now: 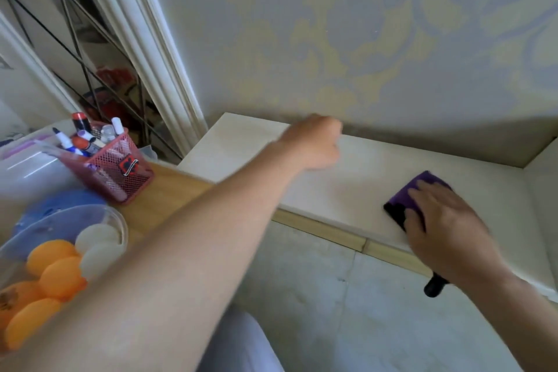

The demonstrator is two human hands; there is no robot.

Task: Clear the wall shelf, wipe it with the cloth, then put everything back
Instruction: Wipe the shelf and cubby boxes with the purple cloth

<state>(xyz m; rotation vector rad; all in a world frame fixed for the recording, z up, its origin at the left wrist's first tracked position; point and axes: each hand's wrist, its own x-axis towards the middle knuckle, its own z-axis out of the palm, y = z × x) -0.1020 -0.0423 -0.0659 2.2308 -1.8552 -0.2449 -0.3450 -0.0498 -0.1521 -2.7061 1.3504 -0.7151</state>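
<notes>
The white shelf [362, 172] runs along the patterned wall [332, 39], and its top carries only the cloth and the 2 hands. The purple cloth [424, 183] lies on the shelf toward its right front edge, with the right hand [444, 220] pressed flat on it, fingers straight and spread. The left hand [317, 142] is clenched in a fist at the back left of the shelf, close to the wall, with nothing visible in it. Left of the shelf, on a wooden table [169, 190], stand a red mesh basket [117, 166] of markers [63, 139] and a clear tub [120, 220] of orange and white balls [57, 278]. A blurred black object [434, 285] shows below the shelf's front edge.
</notes>
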